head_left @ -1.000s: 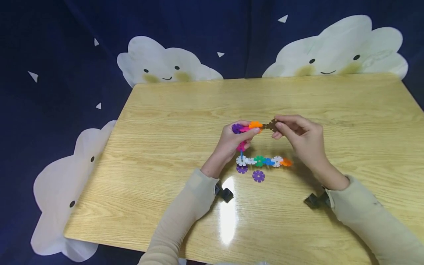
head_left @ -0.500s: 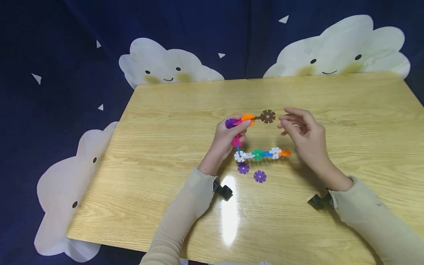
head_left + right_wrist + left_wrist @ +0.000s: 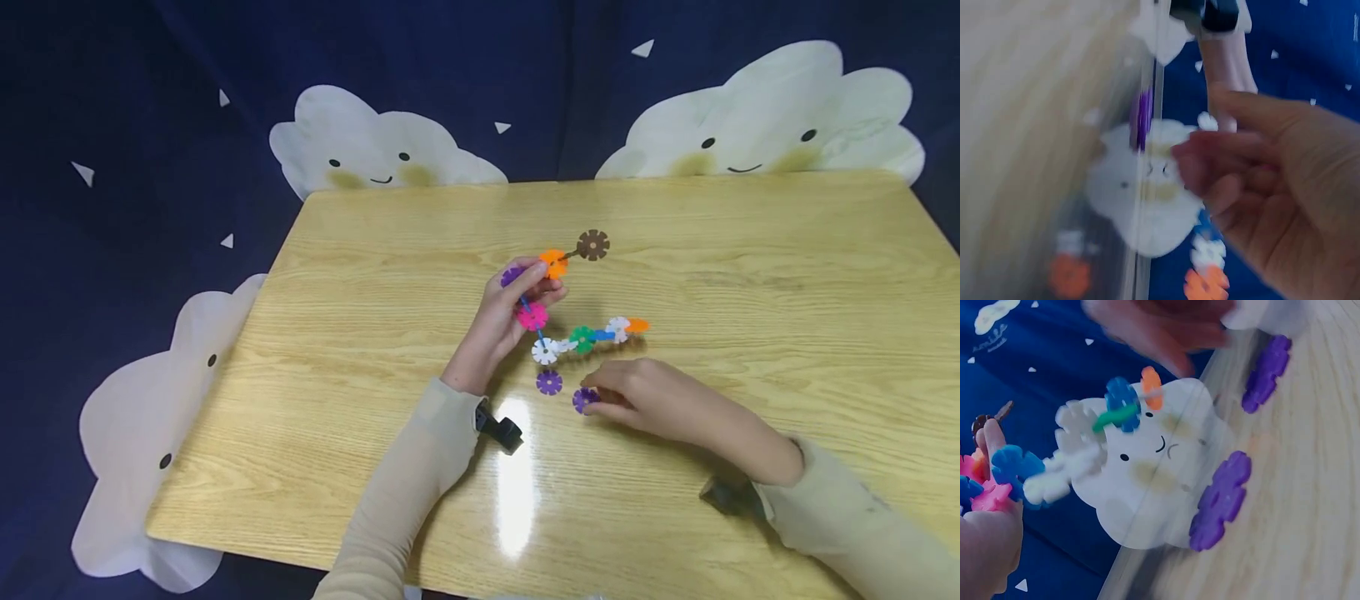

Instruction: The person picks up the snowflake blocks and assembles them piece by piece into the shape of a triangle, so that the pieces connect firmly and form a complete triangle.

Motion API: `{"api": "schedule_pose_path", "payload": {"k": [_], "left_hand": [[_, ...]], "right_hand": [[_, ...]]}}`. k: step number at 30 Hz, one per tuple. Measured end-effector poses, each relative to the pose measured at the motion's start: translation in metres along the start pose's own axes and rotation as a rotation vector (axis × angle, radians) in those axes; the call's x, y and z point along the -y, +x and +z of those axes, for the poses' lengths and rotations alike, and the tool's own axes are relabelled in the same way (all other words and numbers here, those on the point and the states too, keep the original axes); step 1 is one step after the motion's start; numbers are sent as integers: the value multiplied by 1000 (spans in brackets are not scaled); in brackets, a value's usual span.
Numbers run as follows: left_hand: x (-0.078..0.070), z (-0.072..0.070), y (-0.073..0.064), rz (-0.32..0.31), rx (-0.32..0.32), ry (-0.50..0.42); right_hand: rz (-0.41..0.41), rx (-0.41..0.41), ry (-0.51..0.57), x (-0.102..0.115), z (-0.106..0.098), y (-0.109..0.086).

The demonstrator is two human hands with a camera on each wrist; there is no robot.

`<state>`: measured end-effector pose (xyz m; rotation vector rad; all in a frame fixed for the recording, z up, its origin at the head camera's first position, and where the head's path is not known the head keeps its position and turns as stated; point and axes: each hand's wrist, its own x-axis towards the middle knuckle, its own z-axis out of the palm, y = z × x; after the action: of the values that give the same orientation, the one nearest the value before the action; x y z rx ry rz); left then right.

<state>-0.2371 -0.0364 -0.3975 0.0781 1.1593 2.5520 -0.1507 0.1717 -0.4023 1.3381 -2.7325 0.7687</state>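
My left hand [image 3: 491, 321] holds up a chain of notched plastic snowflake discs, its thumb near an orange disc [image 3: 555, 264]. A brown disc [image 3: 593, 245] ends the upper arm of the chain. Below the hand come a pink disc [image 3: 532, 316], white discs [image 3: 545, 351], a green disc [image 3: 582, 339] and blue pieces. Another orange disc [image 3: 637, 326] tips that lower arm. Over a loose purple disc [image 3: 585, 401] hovers my right hand [image 3: 660, 400], thumb and fingers parted; the right wrist view shows a gap between them and the purple disc [image 3: 1142, 119].
A second loose purple disc [image 3: 549, 382] lies flat on the wooden table [image 3: 375, 333], left of the first. Dark blue cloth [image 3: 540, 83] with white cloud cutouts [image 3: 765, 125] stands behind the table. A black camera mount [image 3: 501, 431] sits at the left wrist.
My right hand has let go of the brown disc and moved down toward the near purple disc. My left hand has shifted slightly up and left, turning the chain.
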Motion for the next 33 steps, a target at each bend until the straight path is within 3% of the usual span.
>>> {"api": "schedule_pose_path", "payload": {"k": [5,8,12,18,22,25,30,33], "left_hand": [[-2,-1,-1,-3,78,-1],[-1,0,-1,-29,59,-4],[1,0,0,-68,-13,-13],[3,1,0,-89,-30,31],[3,2,0,-87,-34,70],[3,4,0,-77,-47,112],[3,5,-1,-58,-49,159],[3,6,-2,-59,-45,172]], "right_hand": [[24,131,-96,7,8,2],[63,165,-77,7,10,4],[139,201,0,7,8,5],[110,99,142,1,1,8],[179,52,304,-2,-17,8],[266,-65,432,-4,-36,7],[323,-492,562,-16,-62,10],[316,-676,643,-24,-66,13]]}}
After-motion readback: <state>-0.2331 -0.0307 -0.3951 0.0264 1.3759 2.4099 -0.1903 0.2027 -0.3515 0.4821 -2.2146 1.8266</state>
